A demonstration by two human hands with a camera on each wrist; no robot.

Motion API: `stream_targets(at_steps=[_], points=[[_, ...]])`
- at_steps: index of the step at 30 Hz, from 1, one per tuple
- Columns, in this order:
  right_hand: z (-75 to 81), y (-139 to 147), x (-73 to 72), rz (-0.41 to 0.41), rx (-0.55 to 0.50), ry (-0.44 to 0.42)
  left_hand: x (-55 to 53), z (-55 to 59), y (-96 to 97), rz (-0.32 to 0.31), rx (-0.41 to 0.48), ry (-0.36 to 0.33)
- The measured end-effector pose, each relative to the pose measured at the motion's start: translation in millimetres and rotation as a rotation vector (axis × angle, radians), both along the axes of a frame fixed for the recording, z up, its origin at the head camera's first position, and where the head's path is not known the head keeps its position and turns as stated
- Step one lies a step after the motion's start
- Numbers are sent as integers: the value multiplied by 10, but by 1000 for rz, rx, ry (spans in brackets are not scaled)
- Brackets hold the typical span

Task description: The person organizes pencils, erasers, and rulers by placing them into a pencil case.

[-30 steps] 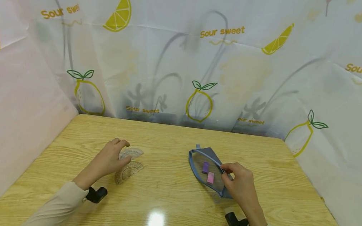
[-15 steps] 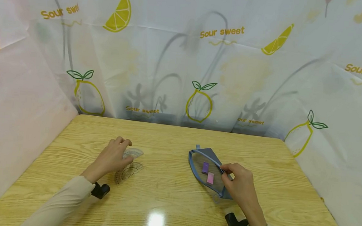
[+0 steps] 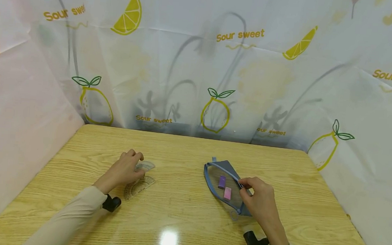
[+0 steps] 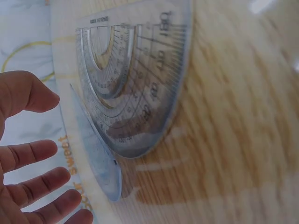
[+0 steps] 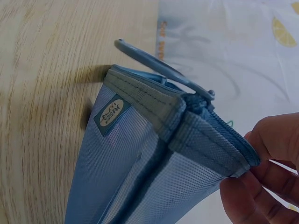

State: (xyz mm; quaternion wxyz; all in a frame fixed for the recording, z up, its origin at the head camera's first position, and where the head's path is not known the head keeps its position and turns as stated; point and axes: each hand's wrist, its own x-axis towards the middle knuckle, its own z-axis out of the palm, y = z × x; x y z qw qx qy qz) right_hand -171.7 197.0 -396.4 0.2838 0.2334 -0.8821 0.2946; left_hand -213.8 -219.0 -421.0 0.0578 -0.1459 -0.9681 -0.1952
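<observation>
My right hand (image 3: 261, 198) pinches the edge of a blue zippered mesh pouch (image 3: 226, 165) between thumb and fingers, and its mouth is spread. Inside the pouch lie a small purple block (image 3: 222, 182) and a small pink block (image 3: 227, 193). A label and zip pull ring (image 5: 154, 65) show on the pouch in the right wrist view. At left, my left hand (image 3: 125, 169) hovers by two clear plastic protractors, the farther one (image 3: 147, 165) partly hidden behind it and the nearer one (image 3: 140, 187) on the table. In the left wrist view the left fingers (image 4: 37, 151) are spread, apart from the near protractor (image 4: 159, 98).
Both protractors and the pouch rest on a wood-grain table (image 3: 178, 167), with bare wood between them. A white sheet printed with lemons (image 3: 187, 67) hangs behind and at both sides. Black camera mounts (image 3: 112, 204) sit at the wrists.
My left hand has moved slightly to the right over the farther protractor. The right hand and the pouch stay as they were.
</observation>
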Motion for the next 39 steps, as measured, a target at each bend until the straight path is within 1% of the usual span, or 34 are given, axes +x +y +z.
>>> stream_targets(at_steps=[9,14,23,30,39], points=[[-2,-1,9,-8,1,4,-48,-37,-15,-17,19,-30],[-8,1,8,-7,0,-2,-76,-41,-26,-27,36,-71],[-3,-2,3,-9,0,3,-127,-39,-44,-17,36,-130],[-1,-6,-3,-3,-1,13,-155,-35,-44,-19,24,-132],[6,-2,11,-5,8,-3,-160,16,-16,-33,46,-148]])
